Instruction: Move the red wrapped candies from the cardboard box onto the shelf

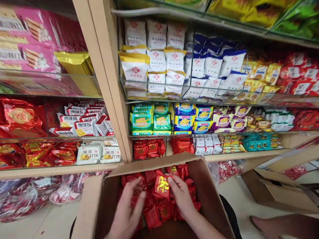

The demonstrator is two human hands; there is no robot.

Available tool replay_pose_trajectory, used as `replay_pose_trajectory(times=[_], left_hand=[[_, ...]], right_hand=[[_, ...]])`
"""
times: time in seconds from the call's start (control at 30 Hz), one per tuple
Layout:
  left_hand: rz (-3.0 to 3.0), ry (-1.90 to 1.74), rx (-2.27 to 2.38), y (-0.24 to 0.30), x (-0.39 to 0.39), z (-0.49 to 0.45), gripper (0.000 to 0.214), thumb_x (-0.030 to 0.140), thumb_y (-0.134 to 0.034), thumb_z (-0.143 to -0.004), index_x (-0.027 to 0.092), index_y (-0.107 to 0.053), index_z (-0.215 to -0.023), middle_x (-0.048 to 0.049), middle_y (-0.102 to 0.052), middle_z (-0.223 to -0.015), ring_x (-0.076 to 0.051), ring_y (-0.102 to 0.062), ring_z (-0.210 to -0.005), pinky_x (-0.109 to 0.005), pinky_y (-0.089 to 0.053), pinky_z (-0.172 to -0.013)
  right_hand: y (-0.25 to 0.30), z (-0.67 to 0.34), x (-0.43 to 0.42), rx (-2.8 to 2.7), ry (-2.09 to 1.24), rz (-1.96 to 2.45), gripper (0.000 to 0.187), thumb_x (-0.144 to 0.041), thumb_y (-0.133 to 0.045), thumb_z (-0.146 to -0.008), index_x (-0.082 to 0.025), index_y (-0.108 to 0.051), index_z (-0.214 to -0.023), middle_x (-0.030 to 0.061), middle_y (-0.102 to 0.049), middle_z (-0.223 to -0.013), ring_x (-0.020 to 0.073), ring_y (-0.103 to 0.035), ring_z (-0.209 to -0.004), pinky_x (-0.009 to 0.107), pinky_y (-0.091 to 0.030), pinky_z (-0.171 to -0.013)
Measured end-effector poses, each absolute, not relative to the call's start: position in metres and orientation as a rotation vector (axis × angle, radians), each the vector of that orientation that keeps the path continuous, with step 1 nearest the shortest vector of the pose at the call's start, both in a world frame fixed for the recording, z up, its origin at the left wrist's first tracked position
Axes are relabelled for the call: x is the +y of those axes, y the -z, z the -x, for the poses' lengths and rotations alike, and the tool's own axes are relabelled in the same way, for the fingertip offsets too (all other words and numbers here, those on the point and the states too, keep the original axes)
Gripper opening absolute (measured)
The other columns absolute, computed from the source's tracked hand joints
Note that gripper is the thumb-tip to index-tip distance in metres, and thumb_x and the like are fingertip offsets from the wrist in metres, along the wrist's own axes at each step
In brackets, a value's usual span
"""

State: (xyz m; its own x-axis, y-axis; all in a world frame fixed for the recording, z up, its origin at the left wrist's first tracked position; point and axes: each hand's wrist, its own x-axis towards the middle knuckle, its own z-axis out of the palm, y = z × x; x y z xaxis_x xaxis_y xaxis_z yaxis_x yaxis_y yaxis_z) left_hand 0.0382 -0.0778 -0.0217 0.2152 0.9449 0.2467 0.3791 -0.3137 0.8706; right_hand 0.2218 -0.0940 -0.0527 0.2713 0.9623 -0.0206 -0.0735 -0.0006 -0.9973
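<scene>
My right hand [183,196] pinches a red snack packet [162,186] with gold lettering between thumb and fingers, over an opened cardboard box [211,196]. Inside the box lie several more red packets [152,216] of the same look. To the left of the held packet is my left hand [128,207], its thumb and fingers apart and slightly blurred, above the packets on the left side of the box. I see nothing held in it.
Beyond the box stand shelves with clear-fronted bins of white packets [157,61], green packets [141,122] and red packets [149,148]. Bagged goods [27,197] lie on the floor at left. Another open carton [279,192] and a person's foot [264,225] are at right.
</scene>
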Motion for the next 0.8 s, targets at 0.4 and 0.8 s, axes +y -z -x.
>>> replay_pose_trajectory(times=[0.4, 0.8], left_hand=[[-1.002, -0.692, 0.977, 0.042, -0.111, -0.077, 0.036, 0.037, -0.057, -0.070, 0.017, -0.048, -0.099, 0.0013, -0.057, -0.070, -0.009, -0.052, -0.057, -0.023, -0.044, -0.058], [-0.633, -0.920, 0.985, 0.030, -0.110, -0.073, 0.031, 0.035, -0.068, -0.059, 0.019, -0.058, -0.084, -0.0003, -0.063, -0.072, -0.011, -0.055, -0.059, -0.024, -0.045, -0.060]], right_hand=[[0.041, -0.209, -0.115, -0.553, -1.358, 1.137, 0.022, -0.036, -0.061, -0.068, -0.016, -0.054, -0.062, -0.0049, -0.051, -0.054, 0.0077, -0.042, -0.051, 0.020, -0.034, -0.051], [0.027, -0.191, -0.135, -0.952, -1.060, 1.212, 0.047, -0.033, -0.056, -0.073, -0.026, -0.037, -0.116, 0.0040, -0.060, -0.098, 0.0169, -0.057, -0.083, 0.028, -0.046, -0.072]])
